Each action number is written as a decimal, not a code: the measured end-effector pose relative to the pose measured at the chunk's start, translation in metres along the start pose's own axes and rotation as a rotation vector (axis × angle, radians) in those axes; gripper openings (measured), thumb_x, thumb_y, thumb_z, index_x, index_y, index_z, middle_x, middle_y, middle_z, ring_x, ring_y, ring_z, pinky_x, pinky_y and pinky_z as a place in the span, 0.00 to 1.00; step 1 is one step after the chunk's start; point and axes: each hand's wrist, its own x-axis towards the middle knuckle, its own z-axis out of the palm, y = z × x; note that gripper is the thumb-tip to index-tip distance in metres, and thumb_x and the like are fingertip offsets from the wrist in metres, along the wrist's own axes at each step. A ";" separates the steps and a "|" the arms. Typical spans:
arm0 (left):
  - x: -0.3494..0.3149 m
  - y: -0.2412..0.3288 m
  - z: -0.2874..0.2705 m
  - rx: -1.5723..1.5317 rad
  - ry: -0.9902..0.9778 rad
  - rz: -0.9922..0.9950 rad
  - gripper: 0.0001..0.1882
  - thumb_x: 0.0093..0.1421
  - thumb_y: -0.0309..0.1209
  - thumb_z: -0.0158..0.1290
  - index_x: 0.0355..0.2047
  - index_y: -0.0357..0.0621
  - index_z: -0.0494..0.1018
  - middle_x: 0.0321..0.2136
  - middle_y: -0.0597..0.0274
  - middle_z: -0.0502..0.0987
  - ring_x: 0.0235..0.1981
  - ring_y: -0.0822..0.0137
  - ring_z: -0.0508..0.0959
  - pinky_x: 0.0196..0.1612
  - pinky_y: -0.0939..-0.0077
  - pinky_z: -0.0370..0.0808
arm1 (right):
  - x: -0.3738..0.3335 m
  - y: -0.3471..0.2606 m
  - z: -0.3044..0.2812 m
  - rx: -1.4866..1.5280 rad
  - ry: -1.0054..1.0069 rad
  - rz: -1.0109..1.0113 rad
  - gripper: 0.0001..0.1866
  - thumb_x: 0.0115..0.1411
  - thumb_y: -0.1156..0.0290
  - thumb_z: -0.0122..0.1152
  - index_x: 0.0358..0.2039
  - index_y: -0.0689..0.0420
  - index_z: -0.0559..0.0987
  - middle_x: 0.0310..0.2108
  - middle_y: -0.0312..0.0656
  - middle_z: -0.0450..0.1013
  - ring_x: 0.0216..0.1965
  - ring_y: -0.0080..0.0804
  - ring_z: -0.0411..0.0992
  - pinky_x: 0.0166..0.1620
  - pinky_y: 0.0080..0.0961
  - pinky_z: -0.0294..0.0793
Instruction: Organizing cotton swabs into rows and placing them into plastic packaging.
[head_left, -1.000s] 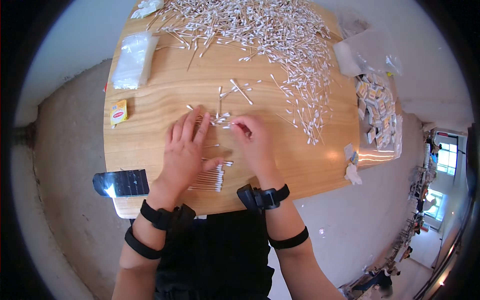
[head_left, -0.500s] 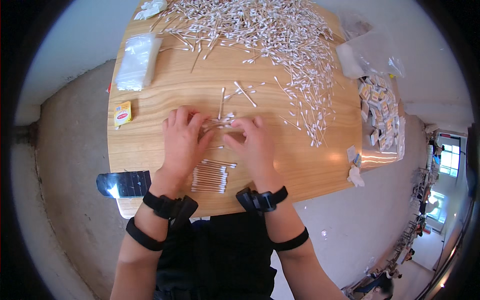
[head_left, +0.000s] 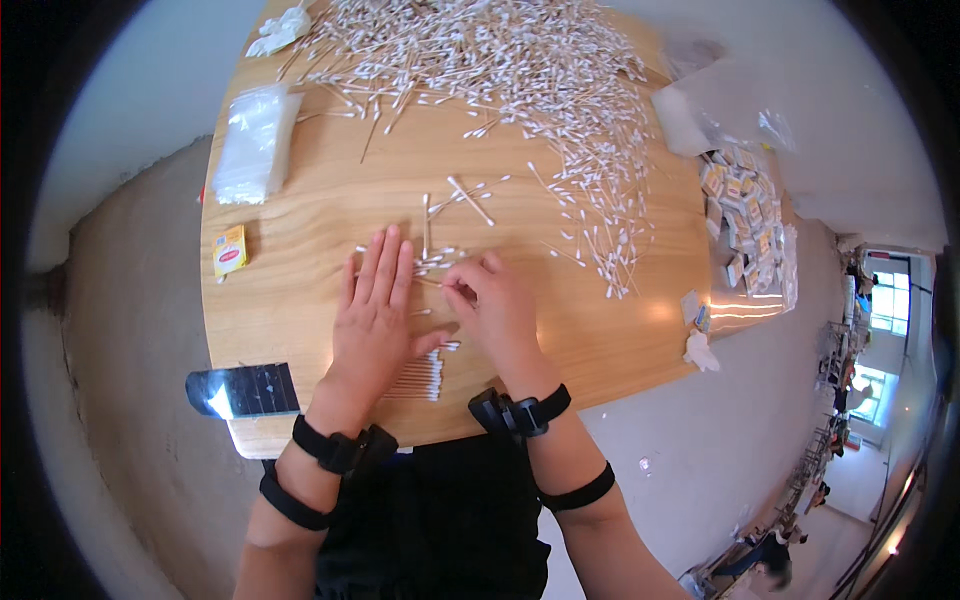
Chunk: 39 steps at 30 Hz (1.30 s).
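My left hand [head_left: 375,325] lies flat on the wooden table with its fingers stretched forward, covering part of a small cluster of cotton swabs [head_left: 437,263]. Just right of it, my right hand [head_left: 495,308] has thumb and forefinger pinched at the end of a cotton swab [head_left: 427,282] that reaches toward the left hand. Below the palms is a neat row of parallel swabs [head_left: 420,380], partly hidden by my left thumb and wrist. Beyond the fingers lie one lengthwise swab [head_left: 426,228] and a few crossed ones [head_left: 472,202].
A large heap of loose swabs [head_left: 520,70] spreads across the far side and down the right. Clear plastic bags [head_left: 252,145], a yellow box [head_left: 229,250] and a dark glossy panel [head_left: 240,392] line the left. Several small boxes [head_left: 745,215] lie beyond the right edge.
My left hand has gone from curled fingers to flat on the table. The right fingers have closed into a pinch. The whole view has shifted slightly.
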 end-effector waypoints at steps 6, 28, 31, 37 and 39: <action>-0.005 0.000 -0.003 0.066 -0.009 0.017 0.60 0.39 0.60 0.61 0.64 0.35 0.51 0.67 0.51 0.50 0.69 0.56 0.48 0.67 0.53 0.47 | -0.019 0.038 -0.030 -0.110 0.173 0.171 0.03 0.55 0.72 0.60 0.30 0.53 0.77 0.27 0.43 0.70 0.29 0.43 0.72 0.30 0.35 0.71; -0.018 0.008 -0.011 0.014 -0.073 0.001 0.57 0.39 0.58 0.61 0.65 0.41 0.53 0.66 0.50 0.52 0.68 0.55 0.50 0.66 0.49 0.47 | 0.069 0.014 -0.019 -0.004 -0.076 -0.089 0.05 0.53 0.77 0.60 0.32 0.55 0.80 0.28 0.40 0.72 0.29 0.33 0.73 0.35 0.26 0.74; -0.018 0.009 -0.010 0.020 -0.070 0.001 0.57 0.40 0.58 0.61 0.65 0.41 0.53 0.66 0.50 0.52 0.68 0.56 0.50 0.66 0.49 0.47 | 0.079 0.005 -0.012 -0.013 0.034 -0.085 0.05 0.53 0.76 0.61 0.31 0.55 0.80 0.30 0.40 0.69 0.30 0.33 0.73 0.36 0.27 0.74; -0.018 0.008 -0.007 0.019 -0.046 0.000 0.55 0.42 0.58 0.59 0.65 0.41 0.53 0.66 0.51 0.51 0.68 0.56 0.51 0.66 0.49 0.48 | 0.104 0.013 -0.011 -0.149 -0.055 -0.061 0.05 0.53 0.74 0.62 0.32 0.54 0.81 0.30 0.41 0.70 0.31 0.34 0.73 0.36 0.29 0.73; -0.018 0.009 -0.008 0.011 -0.053 -0.008 0.55 0.42 0.58 0.59 0.65 0.41 0.54 0.66 0.51 0.51 0.68 0.56 0.51 0.66 0.49 0.48 | 0.105 0.018 -0.016 -0.077 -0.065 -0.069 0.04 0.52 0.72 0.62 0.30 0.53 0.80 0.31 0.42 0.70 0.32 0.37 0.73 0.36 0.31 0.73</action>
